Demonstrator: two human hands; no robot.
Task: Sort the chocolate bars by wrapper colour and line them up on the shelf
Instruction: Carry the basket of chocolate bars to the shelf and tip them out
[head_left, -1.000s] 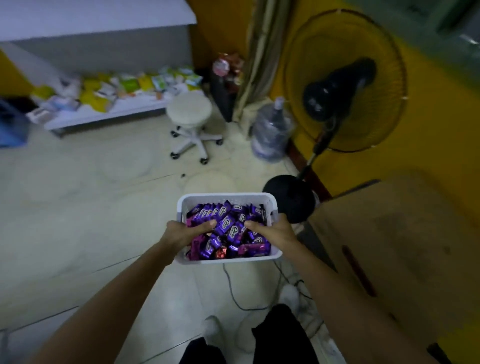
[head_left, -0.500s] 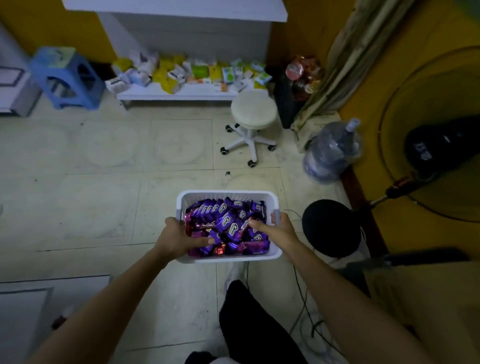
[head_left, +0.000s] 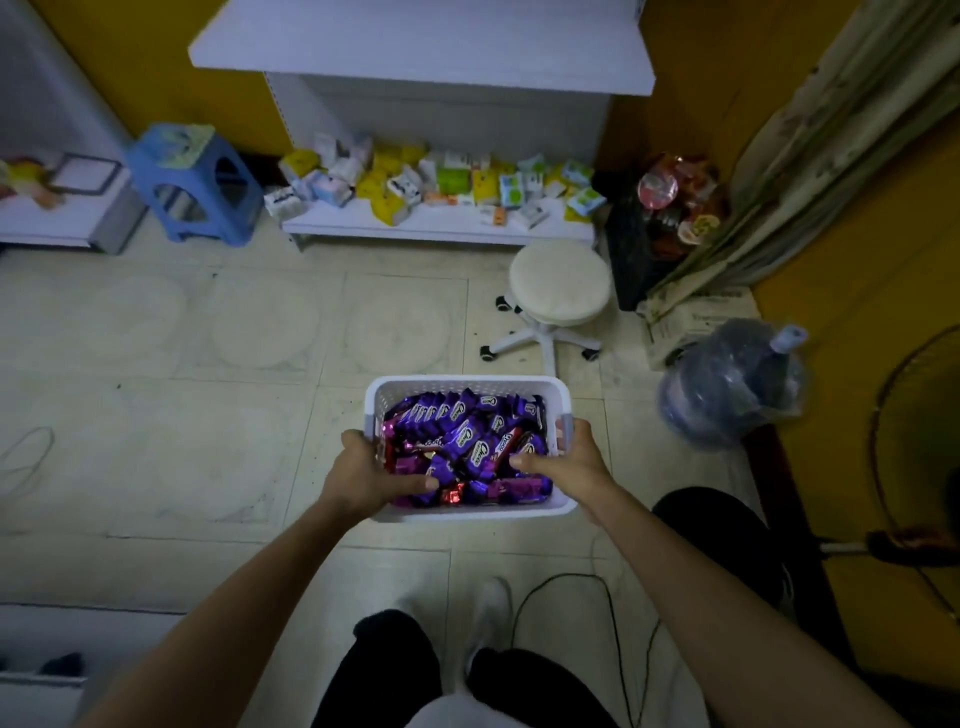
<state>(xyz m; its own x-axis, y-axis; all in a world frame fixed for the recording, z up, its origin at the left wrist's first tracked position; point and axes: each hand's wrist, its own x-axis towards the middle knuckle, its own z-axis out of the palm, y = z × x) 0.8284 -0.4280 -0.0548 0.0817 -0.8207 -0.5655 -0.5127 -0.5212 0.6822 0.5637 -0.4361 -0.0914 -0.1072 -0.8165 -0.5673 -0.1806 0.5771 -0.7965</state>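
I carry a white plastic basket (head_left: 467, 385) in front of me, above the tiled floor. It is full of chocolate bars (head_left: 470, 447), mostly in purple wrappers, with a few red or magenta ones among them. My left hand (head_left: 370, 475) grips the basket's left rim, thumb inside over the bars. My right hand (head_left: 566, 462) grips the right rim the same way. Straight ahead stands a white shelf unit (head_left: 441, 223) whose low board holds several small yellow, white and green packets (head_left: 431, 179).
A white rolling stool (head_left: 558, 296) stands between me and the shelf's right end. A blue plastic stool (head_left: 195, 182) is at the left, a water jug (head_left: 732, 382) and a fan (head_left: 924, 467) at the right. Cables (head_left: 618, 623) run by my feet.
The view has swung left and toward the shelf, which now sits centred ahead and larger. The fan has slid to the right edge. Both hands keep their hold on the basket.
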